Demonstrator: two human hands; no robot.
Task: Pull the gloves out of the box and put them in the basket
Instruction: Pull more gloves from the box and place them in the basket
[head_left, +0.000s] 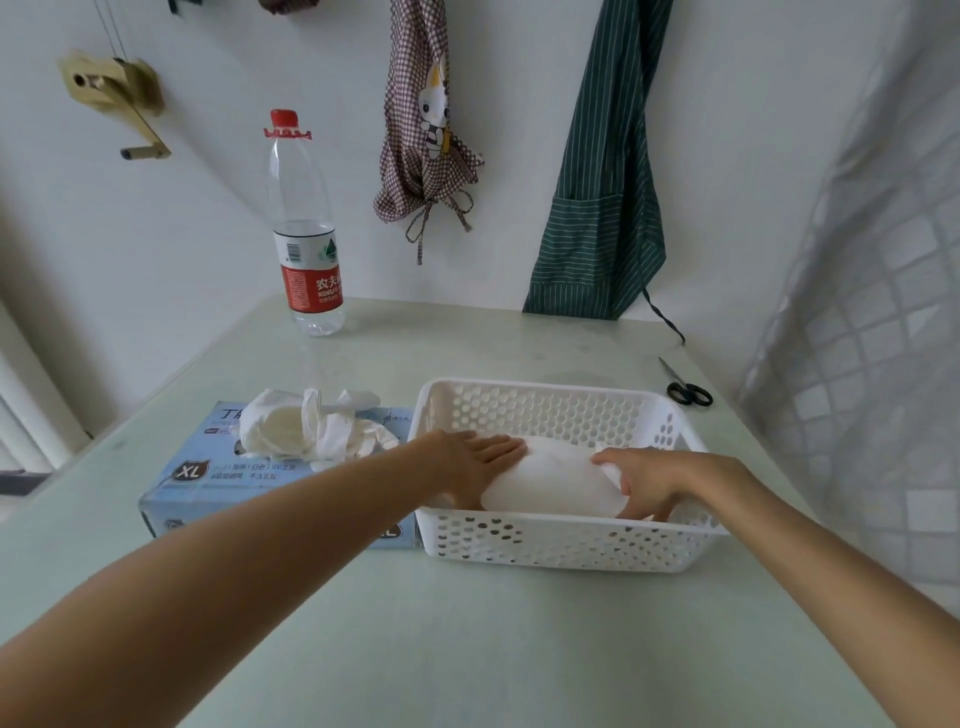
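My left hand (480, 460) lies flat, fingers straight, on the white gloves (550, 483) in the white perforated basket (571, 543); my right hand (647, 480) curls round their end. More gloves (311, 428) spill from the blue box (208, 483) beside it.

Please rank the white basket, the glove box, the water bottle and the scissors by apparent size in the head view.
1. White basket
2. Glove box, partly hidden behind the basket and an arm
3. Water bottle, farther away, so its rank is unsure
4. Scissors
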